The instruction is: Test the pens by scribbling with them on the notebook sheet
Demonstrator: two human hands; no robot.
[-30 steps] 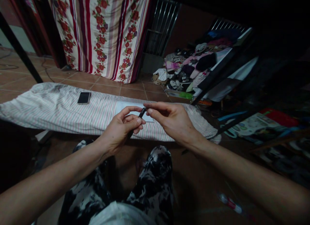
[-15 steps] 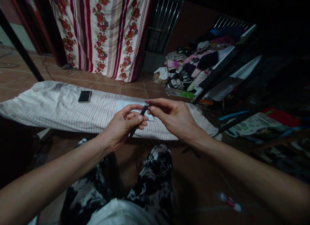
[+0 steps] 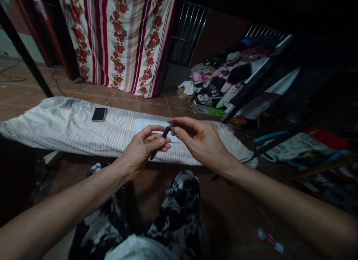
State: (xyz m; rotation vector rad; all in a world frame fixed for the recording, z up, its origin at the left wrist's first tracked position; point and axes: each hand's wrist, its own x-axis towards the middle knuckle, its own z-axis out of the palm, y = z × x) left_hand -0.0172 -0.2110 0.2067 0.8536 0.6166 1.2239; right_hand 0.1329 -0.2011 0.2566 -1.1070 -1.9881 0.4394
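On my head feed the striped cloth (image 3: 75,129) spreads widest, draped over a low surface, and its near edge passes behind the wrists, so I'd count that edge as the drop to mind. Behind it hangs the floral curtain (image 3: 131,40), well apart from the hands, and a heap of clothes (image 3: 223,73) lies far off to the right; I judge the air above the cloth to be free enough for small moves. The patterned trousers (image 3: 184,193) take up the room below. The right hand (image 3: 203,137) reaches in with thumb and forefinger at the pen's upper end; from here I cannot tell whether they are clamped on it. The left hand (image 3: 144,144) is closed on the barrel, thumb against fingers. Partly behind the fingers lies the notebook (image 3: 145,122), with the phone (image 3: 99,114) well to its left. Smallest is the pen (image 3: 166,131), held slanting between the hands. I expect it light, stiff, rather smooth and apt to roll in the fingers; I'd hold it mid-barrel and go gently at the narrow end.
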